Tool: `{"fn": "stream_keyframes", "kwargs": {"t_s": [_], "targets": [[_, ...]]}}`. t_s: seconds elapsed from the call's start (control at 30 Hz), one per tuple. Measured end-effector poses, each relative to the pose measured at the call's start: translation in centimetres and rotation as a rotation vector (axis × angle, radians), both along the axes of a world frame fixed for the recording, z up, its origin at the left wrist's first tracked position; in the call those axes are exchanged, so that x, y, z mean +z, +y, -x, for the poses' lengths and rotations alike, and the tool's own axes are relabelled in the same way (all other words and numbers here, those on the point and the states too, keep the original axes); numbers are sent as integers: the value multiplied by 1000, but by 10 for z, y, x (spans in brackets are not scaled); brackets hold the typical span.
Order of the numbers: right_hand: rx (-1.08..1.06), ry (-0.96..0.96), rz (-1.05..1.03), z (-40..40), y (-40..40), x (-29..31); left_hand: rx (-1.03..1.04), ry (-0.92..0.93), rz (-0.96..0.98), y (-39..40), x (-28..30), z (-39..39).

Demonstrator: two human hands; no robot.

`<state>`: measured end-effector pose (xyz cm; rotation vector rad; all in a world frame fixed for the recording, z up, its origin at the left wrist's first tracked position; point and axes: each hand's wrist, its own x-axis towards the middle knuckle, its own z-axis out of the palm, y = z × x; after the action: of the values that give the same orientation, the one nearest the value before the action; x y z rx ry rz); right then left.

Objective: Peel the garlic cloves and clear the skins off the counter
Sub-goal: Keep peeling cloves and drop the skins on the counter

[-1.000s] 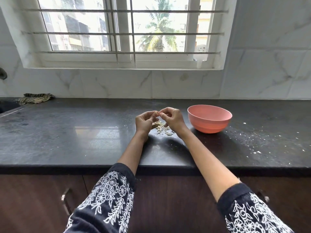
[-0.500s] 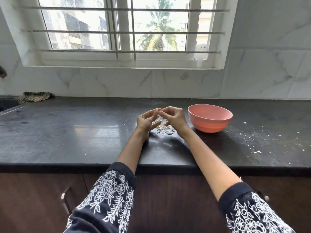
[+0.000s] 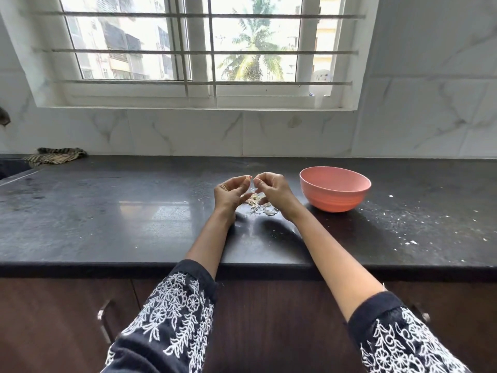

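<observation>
Above the black counter (image 3: 134, 211), my left hand (image 3: 228, 195) and my right hand (image 3: 274, 191) are raised with curled fingers, their tips almost meeting. Between those tips they pinch a small garlic clove (image 3: 252, 183), which the fingers mostly hide. Directly under the hands lies a small pile of pale garlic skins (image 3: 259, 205) on the counter. A pink bowl (image 3: 334, 193) stands just right of my right hand; its contents are out of sight.
White crumbs and skin flecks (image 3: 408, 232) are scattered over the counter right of the bowl. A striped cloth (image 3: 53, 156) lies at the back left by the sink edge. A tiled wall and a barred window rise behind the counter.
Both hands stay over the skin pile, working at the clove. Their fingertips have drawn slightly apart, and the left hand's fingers have curled in more.
</observation>
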<state>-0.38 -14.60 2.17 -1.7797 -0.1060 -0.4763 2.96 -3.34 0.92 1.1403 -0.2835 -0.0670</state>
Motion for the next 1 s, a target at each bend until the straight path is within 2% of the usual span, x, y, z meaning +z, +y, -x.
{"fn": "stream_keyframes", "kwargs": {"t_s": [0.33,0.43,0.63,0.73,1.0], "targets": [[-113,-94,-90,1,-5,2,-17,49,-11,0,0,-1],[-188,-151,37,-4,-7,0,-29,73,12,0,1,-1],[-272,-228,489,-4,-4,-5,-31,106,58,0,1,-2],[-289,-278,536,-5,-6,-7,-31,105,46,1,1,-2],[-345,-254,625,-3,-6,-8,-59,94,16,1,0,-2]]}}
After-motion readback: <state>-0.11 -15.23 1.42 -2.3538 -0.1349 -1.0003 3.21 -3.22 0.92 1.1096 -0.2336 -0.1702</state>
